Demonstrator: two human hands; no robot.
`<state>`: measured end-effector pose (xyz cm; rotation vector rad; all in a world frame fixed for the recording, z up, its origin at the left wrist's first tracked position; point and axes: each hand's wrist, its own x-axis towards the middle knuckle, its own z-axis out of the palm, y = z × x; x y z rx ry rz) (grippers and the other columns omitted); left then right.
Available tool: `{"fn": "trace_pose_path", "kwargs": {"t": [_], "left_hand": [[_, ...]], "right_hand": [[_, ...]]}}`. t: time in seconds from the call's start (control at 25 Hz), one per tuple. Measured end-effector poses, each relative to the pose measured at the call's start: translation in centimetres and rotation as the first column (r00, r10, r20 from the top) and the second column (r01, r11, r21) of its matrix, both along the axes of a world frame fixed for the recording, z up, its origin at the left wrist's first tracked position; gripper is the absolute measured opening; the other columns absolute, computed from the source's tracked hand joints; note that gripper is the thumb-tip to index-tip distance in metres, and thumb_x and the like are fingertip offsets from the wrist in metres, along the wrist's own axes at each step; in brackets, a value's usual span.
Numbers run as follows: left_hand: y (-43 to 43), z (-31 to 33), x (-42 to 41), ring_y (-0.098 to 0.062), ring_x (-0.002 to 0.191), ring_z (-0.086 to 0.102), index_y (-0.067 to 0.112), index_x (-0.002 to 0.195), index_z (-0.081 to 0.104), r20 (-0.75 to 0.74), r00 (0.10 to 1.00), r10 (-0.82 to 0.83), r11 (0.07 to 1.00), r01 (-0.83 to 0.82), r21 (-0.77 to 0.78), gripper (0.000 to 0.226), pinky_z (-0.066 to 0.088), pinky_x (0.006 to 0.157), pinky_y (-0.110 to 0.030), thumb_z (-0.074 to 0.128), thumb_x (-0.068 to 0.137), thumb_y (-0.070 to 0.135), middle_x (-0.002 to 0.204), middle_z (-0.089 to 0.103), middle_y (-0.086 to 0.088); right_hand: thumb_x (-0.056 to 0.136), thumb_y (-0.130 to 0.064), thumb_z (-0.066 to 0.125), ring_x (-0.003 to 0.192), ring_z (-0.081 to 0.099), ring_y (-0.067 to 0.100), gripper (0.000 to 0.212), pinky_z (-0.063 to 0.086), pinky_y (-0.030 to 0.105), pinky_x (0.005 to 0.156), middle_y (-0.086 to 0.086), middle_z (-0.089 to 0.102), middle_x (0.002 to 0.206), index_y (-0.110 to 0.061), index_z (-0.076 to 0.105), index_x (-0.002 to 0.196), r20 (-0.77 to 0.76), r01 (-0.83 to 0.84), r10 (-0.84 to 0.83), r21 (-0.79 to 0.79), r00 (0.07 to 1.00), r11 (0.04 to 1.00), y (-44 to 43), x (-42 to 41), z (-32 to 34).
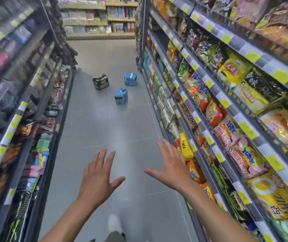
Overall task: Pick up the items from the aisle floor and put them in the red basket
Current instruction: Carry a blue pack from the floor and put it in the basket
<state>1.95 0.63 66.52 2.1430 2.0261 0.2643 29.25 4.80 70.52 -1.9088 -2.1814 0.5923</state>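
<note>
Three multipacks lie on the grey aisle floor well ahead of me: a black pack [101, 81] on the left, a blue pack [130, 78] at the far right, and a second blue pack [121, 96] nearer to me. My left hand [97, 175] and my right hand [172, 163] are held out low in front, palms down, fingers spread, holding nothing. Both hands are far short of the packs. No red basket shows in this view.
Stocked shelves line both sides of the narrow aisle: noodle packets on the right shelving [227, 105], mixed goods on the left shelving [26, 119]. More shelves [101, 20] close off the far end. My shoe [114, 224] shows on the floor below.
</note>
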Motion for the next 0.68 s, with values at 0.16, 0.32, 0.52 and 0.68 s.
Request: {"fn": "trace_pose_path", "kwargs": {"t": [0.16,0.32,0.52,0.68], "left_hand": [[7.4,-0.7,-2.3,-0.029,0.156,0.014,0.032,0.161,0.013,0.014,0.999,0.042,0.999,-0.042,-0.001,0.096,0.024,0.12,-0.054,0.043,0.083,0.078,0.169,0.014,-0.003],[16.1,-1.0,-6.8,-0.029,0.156,0.011,0.033,0.162,0.011,0.002,0.997,0.082,0.996,-0.082,0.023,0.095,0.021,0.121,-0.053,0.041,0.084,0.079,0.17,0.01,-0.002],[28.5,-0.5,-12.0,-0.028,0.157,0.007,0.034,0.162,0.008,-0.001,1.0,0.03,0.999,-0.03,0.011,0.094,0.017,0.122,-0.053,0.042,0.085,0.077,0.17,0.007,-0.002],[36.8,-0.1,-13.7,-0.028,0.157,0.002,0.034,0.161,0.006,-0.024,1.0,0.006,1.0,-0.006,0.001,0.094,0.016,0.123,-0.054,0.047,0.087,0.075,0.171,0.001,-0.001]], "right_hand": [[0.08,-0.081,0.058,0.159,0.002,0.016,0.11,0.005,0.046,0.129,-0.007,0.0,0.173,-0.035,0.004,0.164,0.005,-0.054,0.054,-0.004,0.999,0.999,8.6,-3.0,-0.3],[0.081,-0.079,0.059,0.159,0.001,0.015,0.109,0.004,0.043,0.128,-0.007,-0.002,0.173,-0.036,0.004,0.164,0.014,-0.082,0.082,0.003,0.997,0.997,18.1,-7.2,-0.3],[0.087,-0.076,0.055,0.159,0.001,0.018,0.102,0.003,0.044,0.128,-0.005,-0.001,0.173,-0.033,0.005,0.164,0.058,-0.069,0.069,-0.006,0.996,0.998,29.9,-12.2,0.1],[0.085,-0.075,0.058,0.159,0.004,0.019,0.103,0.01,0.049,0.128,-0.006,0.002,0.173,-0.033,0.007,0.164,0.04,-0.047,0.048,-0.005,0.998,0.999,37.2,-14.0,-0.4]]}}
